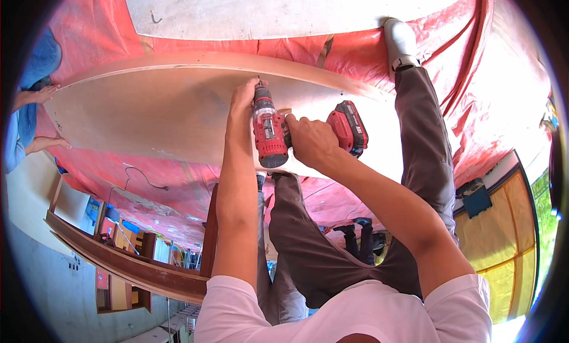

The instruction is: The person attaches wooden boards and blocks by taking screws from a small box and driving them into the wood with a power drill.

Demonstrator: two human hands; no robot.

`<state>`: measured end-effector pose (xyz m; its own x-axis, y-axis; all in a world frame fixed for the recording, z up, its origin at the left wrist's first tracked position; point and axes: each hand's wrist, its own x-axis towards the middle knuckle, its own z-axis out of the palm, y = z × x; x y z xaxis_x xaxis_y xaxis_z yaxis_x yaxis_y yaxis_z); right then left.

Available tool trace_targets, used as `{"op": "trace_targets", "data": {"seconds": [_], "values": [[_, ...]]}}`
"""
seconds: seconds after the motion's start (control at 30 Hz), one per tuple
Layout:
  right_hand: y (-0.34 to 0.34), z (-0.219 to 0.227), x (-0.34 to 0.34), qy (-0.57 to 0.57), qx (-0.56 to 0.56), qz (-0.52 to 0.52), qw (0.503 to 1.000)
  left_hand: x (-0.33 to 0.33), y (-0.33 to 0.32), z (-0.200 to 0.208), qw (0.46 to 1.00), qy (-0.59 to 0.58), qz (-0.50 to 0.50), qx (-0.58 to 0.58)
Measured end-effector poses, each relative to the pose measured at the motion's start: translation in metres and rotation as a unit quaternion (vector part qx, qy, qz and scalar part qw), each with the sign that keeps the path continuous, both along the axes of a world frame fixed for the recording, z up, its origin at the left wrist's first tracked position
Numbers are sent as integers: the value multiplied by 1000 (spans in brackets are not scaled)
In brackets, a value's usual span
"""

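My right hand (313, 143) is wrapped round the handle of a red and black cordless drill (271, 132), whose battery (349, 128) sticks out to the right. The drill points away from me, its chuck against the far side of a broad wooden panel (160, 112). Along that side runs a raised wooden strip (207, 61), and the drill's tip meets it. My left hand (244, 95) is beside the chuck, fingers closed around the tip at the strip; what they pinch is too small to make out.
Another person's hands (46, 94) rest on the panel's left end. A pale board (284, 11) lies beyond, on red sheeting (101, 23). My shoe (400, 42) stands at the panel's right. A cable (139, 176) lies on the near left sheeting, by a brown wooden frame (127, 260).
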<state>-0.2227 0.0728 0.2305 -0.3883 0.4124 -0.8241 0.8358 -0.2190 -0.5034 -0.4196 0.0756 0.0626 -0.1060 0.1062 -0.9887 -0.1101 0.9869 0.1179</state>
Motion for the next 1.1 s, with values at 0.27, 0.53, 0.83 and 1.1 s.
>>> {"op": "trace_targets", "data": {"seconds": [0.27,0.53,0.83,1.1], "values": [[2,1,0,5,-12,-4,1000,-5,1,-2,999,-18,-47,-3],[3,1,-1,5,-16,-6,1000,-2,-1,-3,999,-10,-42,6],[9,1,-2,2,-32,-20,999,-35,44,6,570,142,-743,321],[11,0,-4,-6,-41,-16,999,-25,73,6,662,15,-683,309]]}}
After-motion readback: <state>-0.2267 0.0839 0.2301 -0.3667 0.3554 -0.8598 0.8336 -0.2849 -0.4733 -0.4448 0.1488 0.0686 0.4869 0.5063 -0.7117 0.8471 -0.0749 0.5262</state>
